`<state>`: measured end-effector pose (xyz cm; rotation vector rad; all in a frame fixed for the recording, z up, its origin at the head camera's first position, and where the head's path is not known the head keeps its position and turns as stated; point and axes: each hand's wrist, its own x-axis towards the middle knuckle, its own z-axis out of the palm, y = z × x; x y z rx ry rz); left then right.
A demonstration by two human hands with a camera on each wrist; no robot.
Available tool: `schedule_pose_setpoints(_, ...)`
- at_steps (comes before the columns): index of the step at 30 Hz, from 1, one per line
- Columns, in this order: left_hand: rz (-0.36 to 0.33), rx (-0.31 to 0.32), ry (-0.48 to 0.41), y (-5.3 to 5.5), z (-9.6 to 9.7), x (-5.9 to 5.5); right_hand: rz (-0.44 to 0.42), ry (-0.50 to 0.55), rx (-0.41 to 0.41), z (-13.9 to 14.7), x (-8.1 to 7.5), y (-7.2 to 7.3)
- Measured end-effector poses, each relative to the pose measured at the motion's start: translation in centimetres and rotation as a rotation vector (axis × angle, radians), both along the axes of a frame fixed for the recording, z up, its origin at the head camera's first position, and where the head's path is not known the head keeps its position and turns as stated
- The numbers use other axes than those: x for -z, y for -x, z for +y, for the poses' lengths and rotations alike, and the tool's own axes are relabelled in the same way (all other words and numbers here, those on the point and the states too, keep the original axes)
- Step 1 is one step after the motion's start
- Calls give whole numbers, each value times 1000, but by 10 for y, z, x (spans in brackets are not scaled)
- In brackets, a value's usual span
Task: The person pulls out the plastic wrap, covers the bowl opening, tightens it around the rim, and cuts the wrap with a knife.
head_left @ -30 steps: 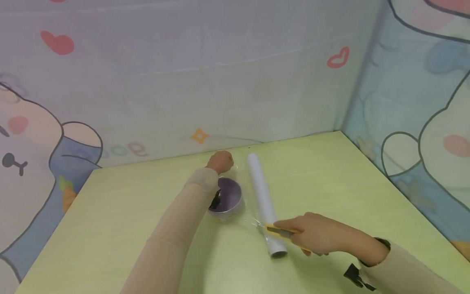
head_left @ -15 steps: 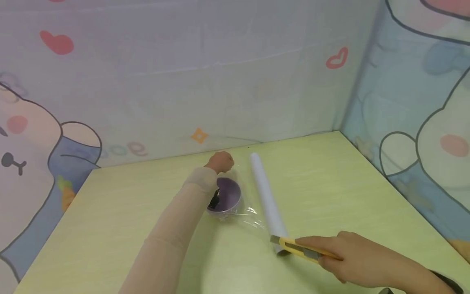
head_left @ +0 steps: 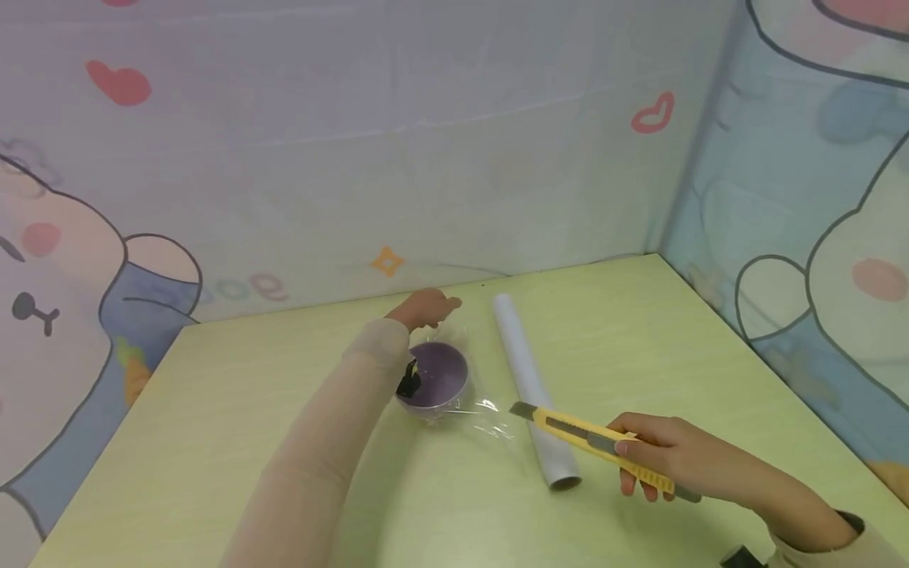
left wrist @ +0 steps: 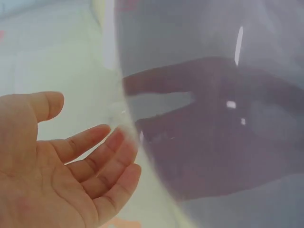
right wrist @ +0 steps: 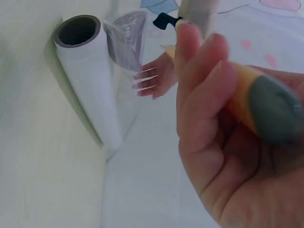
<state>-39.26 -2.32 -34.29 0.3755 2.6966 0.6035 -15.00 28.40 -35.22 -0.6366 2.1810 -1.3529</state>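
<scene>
A purple bowl (head_left: 443, 375) stands on the table with clear plastic wrap (head_left: 486, 418) stretched over it and trailing off its right side. Just behind the bowl is my left hand (head_left: 426, 306); in the left wrist view its fingers (left wrist: 114, 161) are loosely extended, tips right at the bowl's wrapped edge. My right hand (head_left: 667, 454) grips a yellow utility knife (head_left: 604, 443), its blade out and pointing left above the roll. The roll of plastic wrap (head_left: 529, 379), white with a hollow core, lies to the bowl's right. In the right wrist view the knife's grey end (right wrist: 275, 109) shows between curled fingers.
The light green table (head_left: 248, 410) meets a printed cloth backdrop (head_left: 426, 158) at the back and right. A black strap piece (head_left: 409, 380) on the left forearm overlaps the bowl. Another dark piece (head_left: 742, 557) sits by the right sleeve.
My right hand drew the knife away from the wrap, rightward and toward me, then raised it again. My left hand's fingers opened out behind the bowl. The roll shifted slightly right.
</scene>
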Motion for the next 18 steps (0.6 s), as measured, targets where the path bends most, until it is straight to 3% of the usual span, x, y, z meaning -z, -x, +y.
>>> schedule_pose_setpoints(4,-5,66,-7,-11,-13,-8,-71,18,81,2,5,7)
schedule_pose_setpoints(7,3,90,-1,-21,-27,-9,-79,33,136,2,11,12)
schedule_pose_setpoints(11,44,83,-34,-37,-44,-3,-2,11,249,-5,18,15)
schedule_pose_setpoints(14,61,69,-111,-49,-54,3,71,-48,358,-12,21,16)
schedule_pose_setpoints(18,83,72,-196,-66,-64,15,142,-86,425,-20,22,18)
